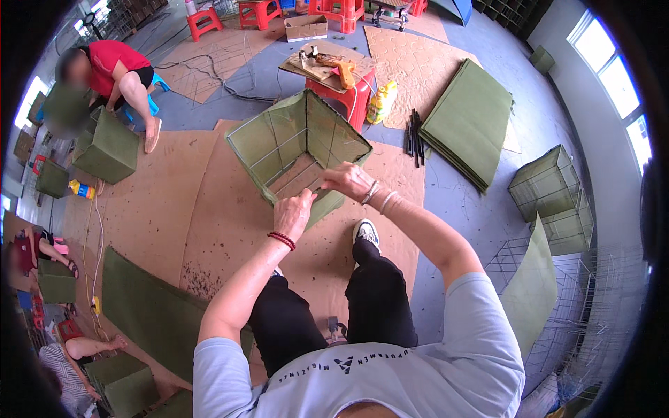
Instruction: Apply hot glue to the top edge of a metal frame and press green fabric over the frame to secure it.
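A square, open wire-frame box (pixel 272 139) covered in olive-green cloth stands tilted on the cardboard in front of me. Thin metal rods cross its inner walls, and brown cardboard shows through at its bottom. My left hand (pixel 295 210), with a red bead bracelet on its wrist, is closed at the near rim of this box. Just to its right, my right hand (pixel 347 181) pinches along the same rim, a pale bangle at its wrist. Whatever small piece lies between the fingertips is too small to make out.
An orange-handled glue gun (pixel 343 70) lies on a board over a red stool (pixel 359 101); a yellow bag (pixel 382 103) stands beside it. Right of it are stacked green sheets (pixel 468 122) and black strips (pixel 415 138). Wire frames (pixel 557 299) lie at right. A person (pixel 122 73) sits at left.
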`<state>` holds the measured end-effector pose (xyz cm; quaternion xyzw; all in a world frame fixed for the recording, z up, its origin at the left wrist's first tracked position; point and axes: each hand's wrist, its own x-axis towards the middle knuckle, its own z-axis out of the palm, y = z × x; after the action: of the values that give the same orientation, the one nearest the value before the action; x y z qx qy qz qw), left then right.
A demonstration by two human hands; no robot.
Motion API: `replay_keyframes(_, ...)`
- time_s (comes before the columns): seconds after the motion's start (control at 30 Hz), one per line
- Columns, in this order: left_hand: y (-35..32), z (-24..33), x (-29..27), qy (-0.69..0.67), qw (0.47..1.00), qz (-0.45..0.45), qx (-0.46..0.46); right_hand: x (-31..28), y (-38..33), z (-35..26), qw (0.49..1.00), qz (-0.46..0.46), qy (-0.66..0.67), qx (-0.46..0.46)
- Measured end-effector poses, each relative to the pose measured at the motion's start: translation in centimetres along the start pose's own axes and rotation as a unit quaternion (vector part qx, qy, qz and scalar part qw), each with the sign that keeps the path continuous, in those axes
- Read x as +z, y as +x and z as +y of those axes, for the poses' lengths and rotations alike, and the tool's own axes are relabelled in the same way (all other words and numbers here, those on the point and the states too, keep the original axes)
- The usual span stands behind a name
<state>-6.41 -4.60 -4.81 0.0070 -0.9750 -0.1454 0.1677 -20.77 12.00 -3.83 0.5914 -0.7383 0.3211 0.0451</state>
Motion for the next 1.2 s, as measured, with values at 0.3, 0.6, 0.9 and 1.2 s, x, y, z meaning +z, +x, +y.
replay_keyframes(0.3, 0.1, 0.0, -0.9, -0.011, 1.0, 0.004, 0.002, -2.9, -3.0, 4.9, 0.988, 0.025, -0.154, 0.006)
replay_keyframes(0.6, 0.1, -0.3, -0.8, -0.01, 1.0, -0.015, -0.007, -2.6, -2.9, 5.1, 0.986, 0.023, -0.162, -0.016)
replay_keyframes(0.9, 0.0, 0.1, -1.0, -0.021, 1.0, -0.012, -0.012, -1.0, -3.0, 2.6, 0.986, 0.066, -0.153, -0.007)
replay_keyframes(1.2, 0.0, -0.3, -0.9, -0.027, 1.0, 0.008, -0.003, -1.3, -1.7, 1.9, 0.986, 0.008, -0.16, -0.046)
